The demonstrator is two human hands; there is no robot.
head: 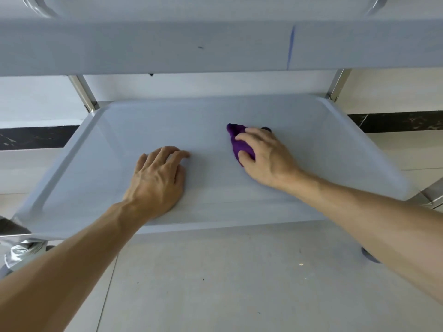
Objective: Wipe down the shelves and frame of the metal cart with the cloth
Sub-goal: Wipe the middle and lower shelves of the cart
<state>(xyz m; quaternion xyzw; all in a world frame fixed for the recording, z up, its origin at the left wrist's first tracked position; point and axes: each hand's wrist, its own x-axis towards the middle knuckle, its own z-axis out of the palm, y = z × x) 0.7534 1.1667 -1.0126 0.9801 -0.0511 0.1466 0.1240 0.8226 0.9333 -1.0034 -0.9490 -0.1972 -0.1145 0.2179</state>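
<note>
Pale floor tiles (215, 283) are showing under the cart's lower shelf (311, 121), where I am resting my left hand (158, 178) flat with fingers relaxed, while my right hand (266, 155) is gripping the bunched purple cloth (237, 137) against the shelf's middle.

The shelf (119, 130) looks smooth, matt, pale grey; on it lies a soft purple cloth (239, 142); behind it stand shiny metal posts (84, 94).
</note>
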